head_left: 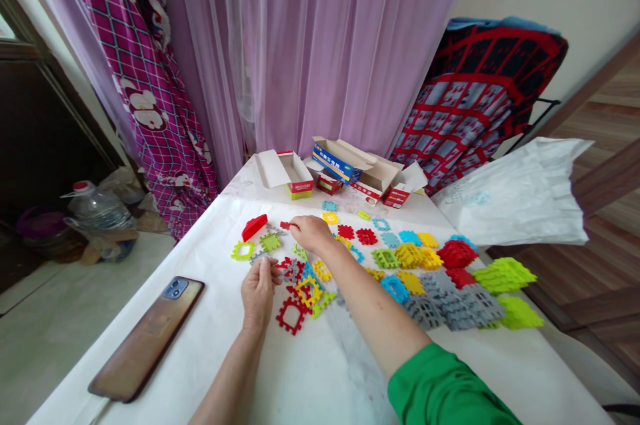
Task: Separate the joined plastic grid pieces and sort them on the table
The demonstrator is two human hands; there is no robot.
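Observation:
My right hand (pixel 311 233) reaches across the table, its fingertips closed on a small red plastic piece (pixel 285 225). Nearer to me, my left hand (pixel 259 288) has thumb and fingers pressed together; whatever is between them, if anything, is too small to make out. Around both hands lie flat interlocking plastic tiles with notched edges. A lime tile (pixel 271 242) and a lime frame (pixel 243 251) are beyond my left hand, close to a red wedge-shaped piece (pixel 255 228). Red, yellow and grey tiles overlap right of it, with a red frame (pixel 291 316) nearest me.
Sorted tile stacks stand on the right: grey (pixel 453 302), lime (pixel 505 274), red (pixel 457 254) and yellow (pixel 409 256). Opened cardboard boxes (pixel 300 175) line the back edge. A phone (pixel 150 338) with a cable lies at left. A white bag (pixel 515 195) is at right.

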